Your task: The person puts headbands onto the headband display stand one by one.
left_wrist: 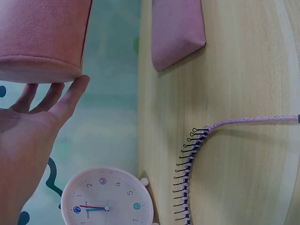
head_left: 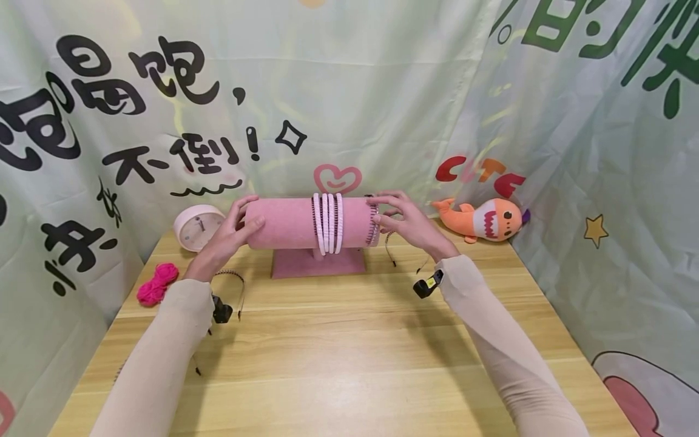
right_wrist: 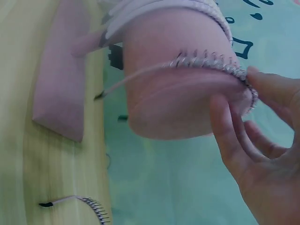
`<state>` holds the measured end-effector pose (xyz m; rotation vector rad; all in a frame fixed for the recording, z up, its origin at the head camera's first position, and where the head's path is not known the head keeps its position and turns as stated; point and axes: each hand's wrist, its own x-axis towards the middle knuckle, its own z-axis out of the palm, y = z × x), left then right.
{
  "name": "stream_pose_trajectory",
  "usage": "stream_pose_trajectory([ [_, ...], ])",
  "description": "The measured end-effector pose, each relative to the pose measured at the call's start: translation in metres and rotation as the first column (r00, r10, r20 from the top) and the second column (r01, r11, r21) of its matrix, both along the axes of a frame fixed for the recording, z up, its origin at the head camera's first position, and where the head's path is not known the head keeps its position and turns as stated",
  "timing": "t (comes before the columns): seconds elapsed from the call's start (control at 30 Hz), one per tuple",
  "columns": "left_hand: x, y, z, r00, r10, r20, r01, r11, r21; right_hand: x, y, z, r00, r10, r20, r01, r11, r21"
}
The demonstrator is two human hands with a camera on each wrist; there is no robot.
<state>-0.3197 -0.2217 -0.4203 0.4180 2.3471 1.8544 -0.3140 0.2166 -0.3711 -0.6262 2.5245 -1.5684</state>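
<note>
Pink stand (head_left: 284,224), headbands (head_left: 330,224) around it, hands (head_left: 406,218) at ends

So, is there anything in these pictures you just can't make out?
- Head view: the pink roll's far side, turned away from the camera.
- Head view: parts of the loose headbands at left, covered by the left sleeve.
- Head view: the clock's numerals, too small; in the left wrist view, the bottom edge cuts off part of its dial.
- Right wrist view: the white bands, cut off by the top edge.

Long beige sleeves (head_left: 491,328), black wrist cameras (head_left: 221,311), yellow patch (head_left: 434,282) on the right one.
</note>
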Motion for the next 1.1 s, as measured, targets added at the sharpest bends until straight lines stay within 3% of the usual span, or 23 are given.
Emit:
stream_pose_trajectory([
  [0.1,0.000,0.000,0.000,1.000,0.001,0.001,-0.001,1.000,0.002,0.000,0.003,-0.005,0.998,0.001,-0.056,0.000,1.000,0.021],
  [0.5,0.000,-0.002,0.000,1.000,0.009,0.004,-0.009,1.000,-0.002,-0.008,-0.003,-0.018,0.990,0.039,-0.133,-0.041,0.999,-0.016],
  [0.67,0.001,-0.001,0.000,1.000,0.002,0.003,-0.002,1.000,-0.009,-0.006,-0.002,-0.019,0.991,0.040,-0.129,-0.042,0.999,-0.014],
  [0.9,0.000,-0.001,0.000,1.000,0.001,0.007,-0.001,1.000,0.003,-0.006,0.003,-0.020,0.988,0.102,-0.114,-0.104,0.995,-0.009],
  [1.1,-0.001,0.000,0.001,1.000,-0.002,0.006,0.002,1.000,0.009,-0.008,-0.006,-0.021,0.987,0.059,-0.148,-0.056,0.998,0.026],
])
